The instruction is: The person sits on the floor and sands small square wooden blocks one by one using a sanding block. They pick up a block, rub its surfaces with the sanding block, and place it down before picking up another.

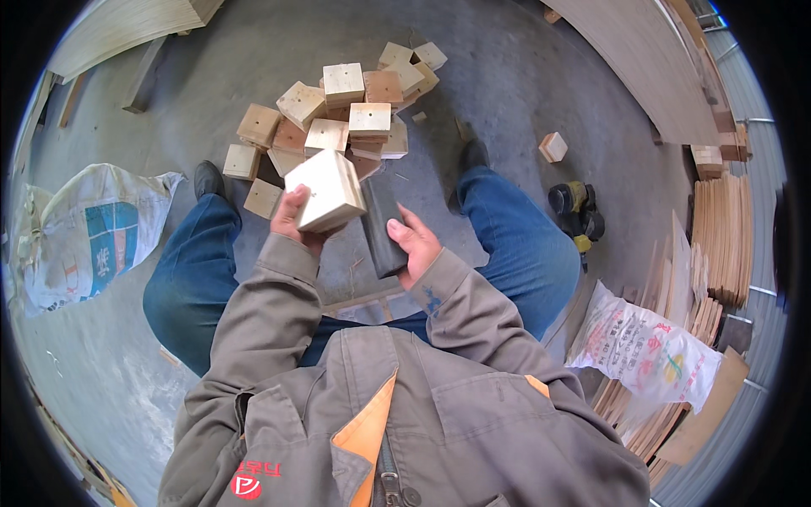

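In my left hand [295,213] I grip a pale wooden block [328,188] by its left side, its broad face tilted up. My right hand [412,245] is closed round a dark grey oblong block [383,231], the thumb lying on its upper face. The dark block's edge is right beside the wooden block; I cannot tell whether they touch. Just beyond my hands lies a loose pile of similar wooden blocks [326,136], several with a small dark hole in the face.
One wooden block [553,147] lies apart on the right. A black and yellow power tool [576,210] rests beside my right knee. White woven sacks lie at left [63,220] and right [621,338]. Wood strips [721,241] are stacked at far right, large boards [629,63] beyond.
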